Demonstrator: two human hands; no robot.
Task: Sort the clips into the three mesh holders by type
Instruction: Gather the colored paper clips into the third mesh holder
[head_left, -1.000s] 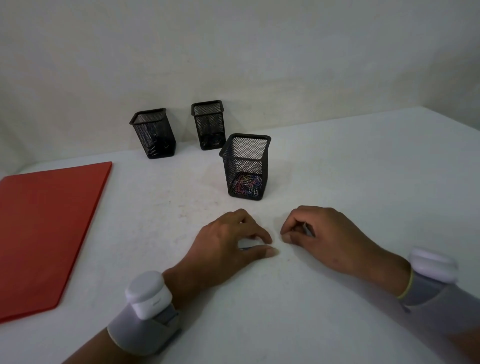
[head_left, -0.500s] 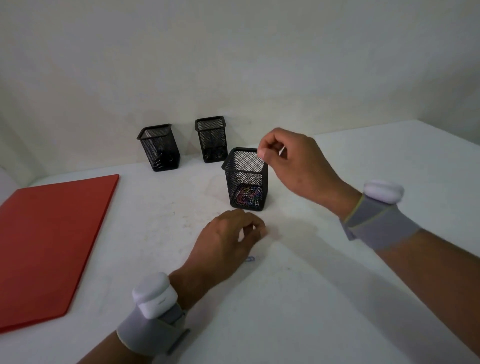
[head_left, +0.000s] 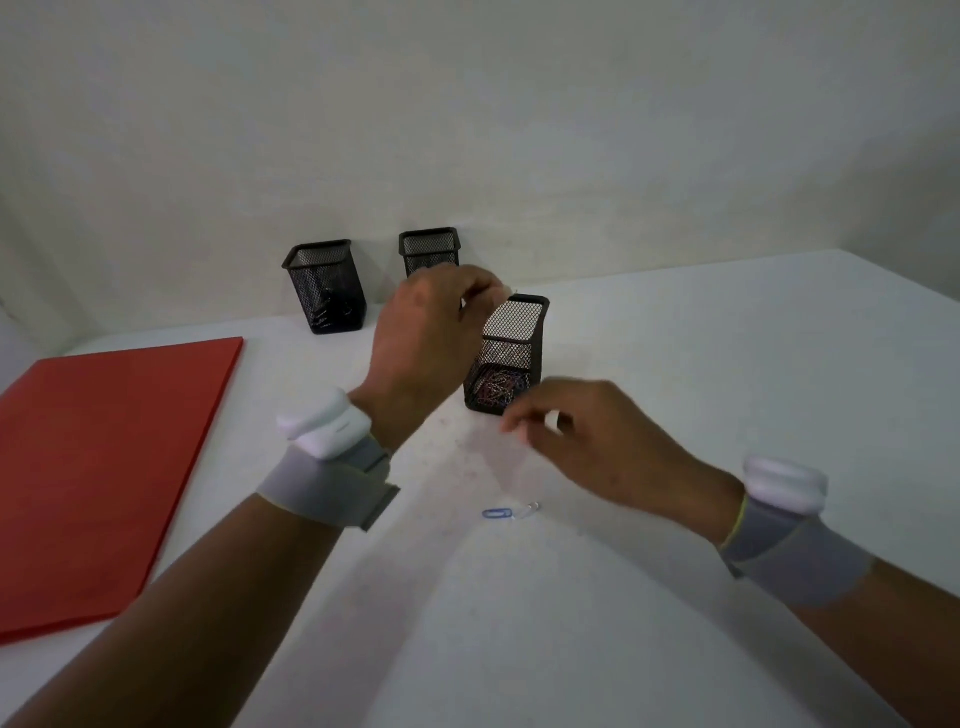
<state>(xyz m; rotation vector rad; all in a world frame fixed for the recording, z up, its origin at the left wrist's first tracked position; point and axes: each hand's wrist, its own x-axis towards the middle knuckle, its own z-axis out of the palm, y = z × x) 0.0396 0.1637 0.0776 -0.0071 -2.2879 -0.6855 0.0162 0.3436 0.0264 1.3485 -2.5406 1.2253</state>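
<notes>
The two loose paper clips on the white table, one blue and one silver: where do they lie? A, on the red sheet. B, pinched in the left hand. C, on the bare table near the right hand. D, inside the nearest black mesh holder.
C: the blue paper clip and the silver paper clip lie side by side on the white table, just below the right hand.

no legible text, labels or numbers anywhere
</notes>
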